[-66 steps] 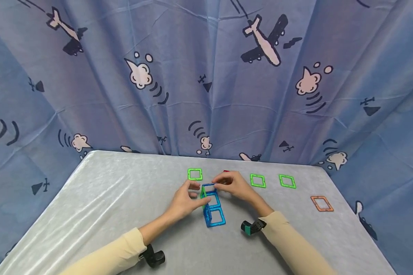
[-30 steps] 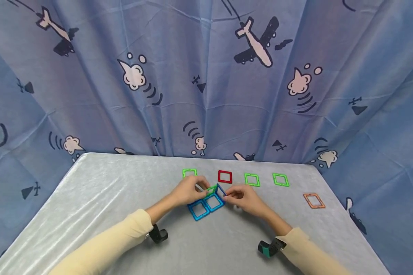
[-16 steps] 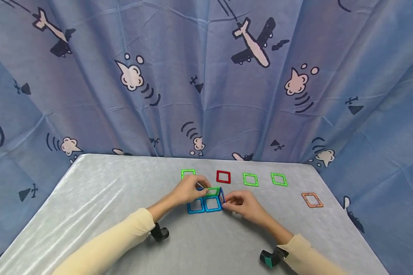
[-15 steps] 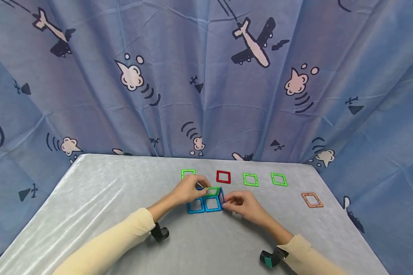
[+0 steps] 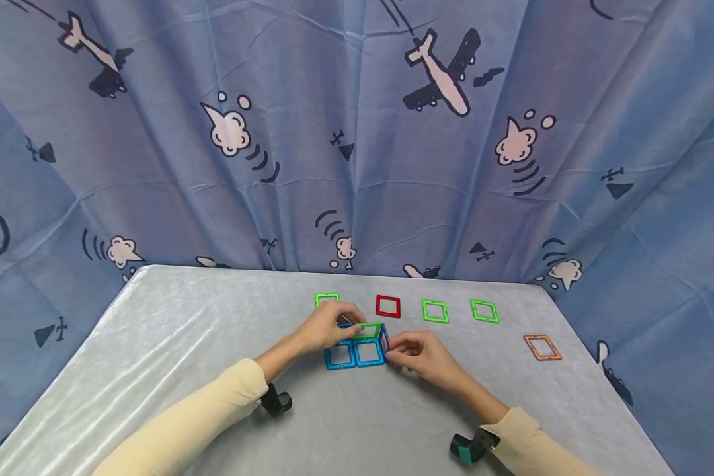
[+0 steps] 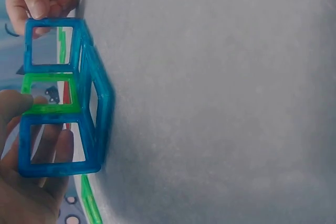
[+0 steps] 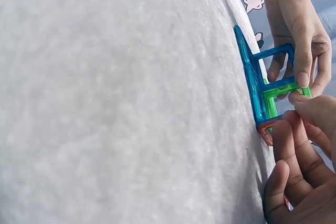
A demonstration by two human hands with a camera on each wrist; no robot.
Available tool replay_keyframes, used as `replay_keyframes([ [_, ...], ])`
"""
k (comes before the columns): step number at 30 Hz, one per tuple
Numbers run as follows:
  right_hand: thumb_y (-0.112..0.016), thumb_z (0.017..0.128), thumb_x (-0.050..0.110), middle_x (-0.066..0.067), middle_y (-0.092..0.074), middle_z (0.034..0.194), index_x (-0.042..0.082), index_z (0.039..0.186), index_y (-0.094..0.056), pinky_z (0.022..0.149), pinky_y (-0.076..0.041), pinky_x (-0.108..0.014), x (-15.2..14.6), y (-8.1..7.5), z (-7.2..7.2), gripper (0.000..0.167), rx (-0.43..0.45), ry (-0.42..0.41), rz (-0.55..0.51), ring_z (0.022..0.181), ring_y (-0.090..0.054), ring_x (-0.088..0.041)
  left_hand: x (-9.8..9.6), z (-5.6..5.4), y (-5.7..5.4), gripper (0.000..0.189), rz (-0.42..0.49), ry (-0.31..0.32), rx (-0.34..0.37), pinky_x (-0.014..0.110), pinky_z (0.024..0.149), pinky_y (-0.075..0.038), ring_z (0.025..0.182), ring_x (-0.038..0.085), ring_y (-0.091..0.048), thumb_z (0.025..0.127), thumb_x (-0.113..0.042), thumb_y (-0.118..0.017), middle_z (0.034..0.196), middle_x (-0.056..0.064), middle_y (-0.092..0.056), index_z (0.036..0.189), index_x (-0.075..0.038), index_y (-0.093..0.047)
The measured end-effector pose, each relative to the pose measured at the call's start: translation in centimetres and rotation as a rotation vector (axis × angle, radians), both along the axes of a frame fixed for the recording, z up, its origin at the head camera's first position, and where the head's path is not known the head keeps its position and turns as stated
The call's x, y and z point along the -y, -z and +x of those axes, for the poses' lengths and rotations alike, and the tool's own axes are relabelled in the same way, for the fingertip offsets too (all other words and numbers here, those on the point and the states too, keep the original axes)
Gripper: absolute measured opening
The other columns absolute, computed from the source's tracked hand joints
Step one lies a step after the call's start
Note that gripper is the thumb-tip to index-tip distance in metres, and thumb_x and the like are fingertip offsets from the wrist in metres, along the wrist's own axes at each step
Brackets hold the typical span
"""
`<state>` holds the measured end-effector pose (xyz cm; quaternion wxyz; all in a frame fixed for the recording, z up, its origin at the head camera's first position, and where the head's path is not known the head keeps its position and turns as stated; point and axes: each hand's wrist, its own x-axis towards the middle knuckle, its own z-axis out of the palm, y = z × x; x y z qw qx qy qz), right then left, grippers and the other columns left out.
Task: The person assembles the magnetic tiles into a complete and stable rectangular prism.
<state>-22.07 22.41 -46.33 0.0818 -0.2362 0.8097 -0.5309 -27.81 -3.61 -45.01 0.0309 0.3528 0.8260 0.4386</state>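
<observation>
Two blue square magnetic tiles (image 5: 340, 366) lie flat side by side on the table. A green square magnetic tile (image 6: 52, 109) stands up along their far side, with a blue tile (image 6: 60, 169) beside it toward the left. Another blue tile (image 6: 55, 23) stands at the right end. My left hand (image 5: 327, 327) pinches the green tile, thumb on the near face and fingers behind it. From the other side, my right hand (image 5: 425, 354) pinches the right-end blue tile between thumb and fingertips. In the right wrist view both hands close in on the joined tiles.
Behind the build lie a red tile (image 5: 388, 315) and three loose green tiles, one (image 5: 435, 320) right of the red one and another (image 5: 326, 295) partly behind my left hand. An orange tile (image 5: 543, 357) lies far right. A patterned curtain (image 5: 297, 198) hangs behind the table (image 5: 214, 297).
The joined tiles have turned, so the two flat blue tiles now run left to right. My right hand has come round to the right end. Over the last half second almost nothing moves.
</observation>
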Motion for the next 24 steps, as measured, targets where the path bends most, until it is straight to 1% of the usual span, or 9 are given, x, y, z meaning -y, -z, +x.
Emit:
replay_keyframes([
  [5, -0.075, 0.094, 0.007, -0.016, -0.071, 0.087, -0.005, 0.106, -0.072, 0.054, -0.049, -0.028, 0.1, -0.2, -0.1, 0.017, 0.007, 0.002, 0.018, 0.069, -0.063, -0.029, 0.1, -0.1, 0.2, 0.009, -0.002, -0.007, 0.002, 0.029, 0.086, -0.054, 0.092, 0.010, -0.067, 0.095, -0.006, -0.072, 0.097, -0.001, -0.073, 0.104, -0.007, -0.075],
  [9, -0.074, 0.094, 0.006, -0.017, -0.071, 0.087, -0.005, 0.106, -0.072, 0.054, -0.050, -0.027, -0.1, -0.1, -0.2, 0.017, 0.018, 0.000, 0.017, 0.069, -0.063, -0.028, 0.4, 0.1, 0.1, 0.018, 0.000, 0.009, 0.010, 0.033, 0.089, -0.053, 0.100, 0.018, -0.068, 0.094, -0.004, -0.073, 0.106, 0.007, -0.072, 0.111, -0.001, -0.071],
  [11, -0.074, 0.094, 0.005, -0.017, -0.070, 0.087, -0.005, 0.106, -0.072, 0.055, -0.050, -0.028, -0.1, 0.0, -0.3, 0.016, 0.025, -0.004, 0.014, 0.069, -0.063, -0.028, 0.9, 0.4, 0.1, 0.025, -0.011, 0.002, 0.020, 0.035, 0.091, -0.053, 0.104, 0.022, -0.067, 0.093, -0.004, -0.075, 0.112, 0.010, -0.071, 0.116, 0.001, -0.068],
  [13, -0.074, 0.094, 0.005, -0.017, -0.070, 0.087, -0.006, 0.106, -0.071, 0.054, -0.050, -0.028, -0.1, 0.1, -0.4, 0.016, 0.022, -0.008, 0.012, 0.069, -0.063, -0.027, 1.8, 0.8, 0.1, 0.029, -0.023, -0.019, 0.033, 0.037, 0.091, -0.053, 0.106, 0.026, -0.066, 0.092, -0.005, -0.075, 0.114, 0.012, -0.069, 0.119, 0.002, -0.066],
  [15, -0.075, 0.093, 0.005, -0.016, -0.070, 0.087, -0.006, 0.106, -0.071, 0.054, -0.050, -0.028, -0.2, 0.1, -0.4, 0.017, 0.016, -0.011, 0.012, 0.069, -0.063, -0.027, 2.9, 1.4, 0.2, 0.033, -0.031, -0.059, 0.060, 0.038, 0.090, -0.054, 0.105, 0.027, -0.066, 0.091, -0.005, -0.077, 0.116, 0.011, -0.068, 0.121, 0.002, -0.065],
  [17, -0.075, 0.093, 0.006, -0.014, -0.071, 0.087, -0.006, 0.105, -0.071, 0.054, -0.050, -0.028, -0.2, 0.1, -0.4, 0.018, 0.012, -0.015, 0.013, 0.069, -0.063, -0.028, 4.1, 2.0, 0.4, 0.036, -0.031, -0.099, 0.076, 0.040, 0.088, -0.055, 0.103, 0.029, -0.067, 0.088, -0.005, -0.079, 0.115, 0.011, -0.068, 0.121, 0.001, -0.065],
  [20, -0.076, 0.093, 0.007, -0.013, -0.070, 0.087, -0.006, 0.106, -0.071, 0.054, -0.050, -0.028, -0.2, 0.0, -0.4, 0.018, 0.018, -0.017, 0.015, 0.069, -0.063, -0.028, 5.6, 2.7, 0.8, 0.041, -0.033, -0.132, 0.094, 0.039, 0.087, -0.055, 0.099, 0.029, -0.068, 0.083, -0.004, -0.084, 0.111, 0.012, -0.068, 0.119, 0.001, -0.065],
  [22, -0.076, 0.093, 0.006, -0.013, -0.070, 0.088, -0.006, 0.106, -0.071, 0.054, -0.050, -0.028, -0.2, 0.0, -0.5, 0.018, 0.026, -0.017, 0.016, 0.069, -0.063, -0.028, 6.0, 3.1, 1.1, 0.043, -0.039, -0.144, 0.086, 0.039, 0.086, -0.055, 0.098, 0.029, -0.068, 0.080, -0.005, -0.087, 0.109, 0.012, -0.069, 0.117, 0.000, -0.065],
  [24, -0.076, 0.092, 0.006, -0.014, -0.070, 0.088, -0.005, 0.106, -0.072, 0.054, -0.049, -0.028, -0.2, 0.0, -0.6, 0.019, 0.035, -0.015, 0.016, 0.070, -0.063, -0.028, 6.1, 3.2, 1.3, 0.046, -0.056, -0.152, 0.075, 0.038, 0.086, -0.055, 0.096, 0.027, -0.067, 0.077, -0.007, -0.090, 0.106, 0.011, -0.069, 0.116, 0.000, -0.065],
])
